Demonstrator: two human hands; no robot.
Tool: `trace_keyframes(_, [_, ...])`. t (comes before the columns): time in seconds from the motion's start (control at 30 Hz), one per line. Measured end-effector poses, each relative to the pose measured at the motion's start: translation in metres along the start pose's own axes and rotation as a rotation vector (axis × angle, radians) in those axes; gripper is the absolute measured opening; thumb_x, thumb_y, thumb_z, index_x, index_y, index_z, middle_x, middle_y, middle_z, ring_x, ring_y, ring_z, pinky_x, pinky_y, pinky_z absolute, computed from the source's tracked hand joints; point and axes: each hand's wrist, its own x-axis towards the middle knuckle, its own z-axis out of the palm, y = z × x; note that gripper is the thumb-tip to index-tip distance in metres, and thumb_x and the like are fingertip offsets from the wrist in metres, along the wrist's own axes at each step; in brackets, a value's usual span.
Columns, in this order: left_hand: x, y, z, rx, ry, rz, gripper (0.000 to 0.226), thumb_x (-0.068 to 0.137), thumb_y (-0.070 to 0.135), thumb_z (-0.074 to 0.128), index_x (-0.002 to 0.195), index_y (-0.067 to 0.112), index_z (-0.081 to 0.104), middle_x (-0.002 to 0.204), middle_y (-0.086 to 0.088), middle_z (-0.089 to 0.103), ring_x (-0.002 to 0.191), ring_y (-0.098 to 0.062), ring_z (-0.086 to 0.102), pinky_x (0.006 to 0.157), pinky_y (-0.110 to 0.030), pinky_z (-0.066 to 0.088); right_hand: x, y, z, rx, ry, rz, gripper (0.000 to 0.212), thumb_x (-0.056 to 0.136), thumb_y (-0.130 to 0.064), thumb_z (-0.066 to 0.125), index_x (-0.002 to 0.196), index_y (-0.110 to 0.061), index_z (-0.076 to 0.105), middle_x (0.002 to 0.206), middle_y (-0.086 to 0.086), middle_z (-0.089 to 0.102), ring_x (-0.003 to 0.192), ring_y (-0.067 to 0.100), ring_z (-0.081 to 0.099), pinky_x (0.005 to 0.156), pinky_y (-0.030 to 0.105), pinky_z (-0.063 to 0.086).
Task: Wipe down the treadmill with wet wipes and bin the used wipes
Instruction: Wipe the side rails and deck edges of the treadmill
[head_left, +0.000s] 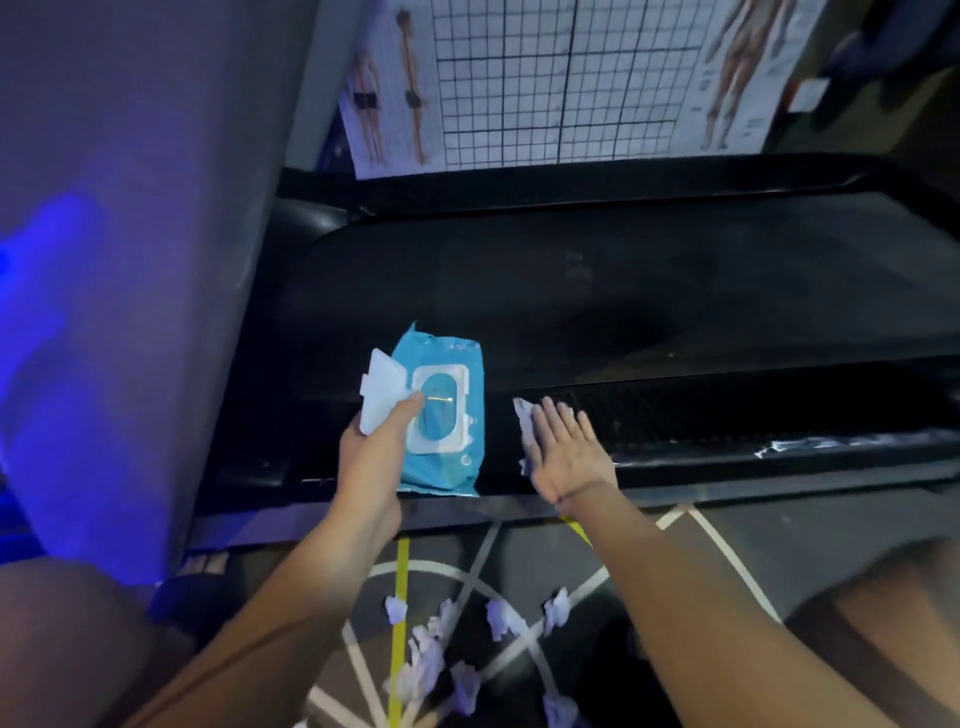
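The black treadmill (597, 291) lies across the view, its belt dark and its near side rail ribbed. A blue wet-wipe pack (457, 374) with its white flip lid open rests on the rail's left part. My left hand (374, 452) grips the pack from its left side, thumb on the lid frame. My right hand (566, 452) lies flat with straight fingers on a white wipe (524, 421), pressing it against the side rail. Part of the wipe sticks out to the left of my fingers.
Several crumpled used wipes (457, 654) lie on the dark floor with white and yellow tape lines between my knees. A grey pillar (130, 260) stands at the left. A grid posture chart (561, 78) leans behind the treadmill. No bin is in view.
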Motion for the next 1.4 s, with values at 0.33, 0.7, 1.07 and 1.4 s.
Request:
trace_keyframes(0.33, [-0.028,-0.021,-0.033,-0.031,0.032,-0.032,0.029,0.093,0.025,0.081,0.121,0.021,0.072,0.105,-0.001,0.082,0.093,-0.024,0.08,0.079,-0.044,0.065,0.01,-0.01,-0.002,0.006,0.009,0.036,0.073,0.101,-0.051,0.0,0.16,-0.009,-0.004,0.169,0.006,-0.008,0.155,0.021,-0.011,0.125,0.038,-0.011])
trace_keyframes(0.7, [-0.037,-0.033,-0.05,-0.013,0.054,-0.021,0.023,0.095,0.025,0.078,0.117,0.023,0.073,0.105,0.001,0.082,0.094,-0.022,0.08,0.084,-0.045,0.063,0.041,0.002,-0.015,0.088,-0.035,-0.038,0.059,0.108,-0.038,0.008,0.161,-0.016,-0.004,0.169,-0.005,-0.003,0.155,0.015,-0.009,0.124,0.04,-0.014])
trace_keyframes(1.07, [-0.043,-0.027,-0.016,-0.1,0.015,0.003,0.025,0.094,0.024,0.079,0.118,0.021,0.072,0.101,-0.001,0.083,0.091,-0.023,0.08,0.083,-0.044,0.063,0.03,0.035,-0.054,0.006,-0.193,-0.183,0.063,0.104,-0.034,0.024,0.159,-0.003,0.016,0.169,0.013,0.001,0.156,0.021,-0.006,0.123,0.041,-0.01])
trace_keyframes(1.4, [-0.043,-0.038,-0.029,-0.024,0.048,-0.031,0.024,0.096,0.027,0.078,0.118,0.022,0.073,0.104,-0.002,0.082,0.093,-0.028,0.08,0.086,-0.052,0.064,-0.01,0.018,-0.049,0.104,0.003,-0.104,0.033,0.097,-0.03,0.044,0.128,-0.025,0.054,0.124,0.005,0.063,0.104,0.034,0.065,0.078,0.038,0.053])
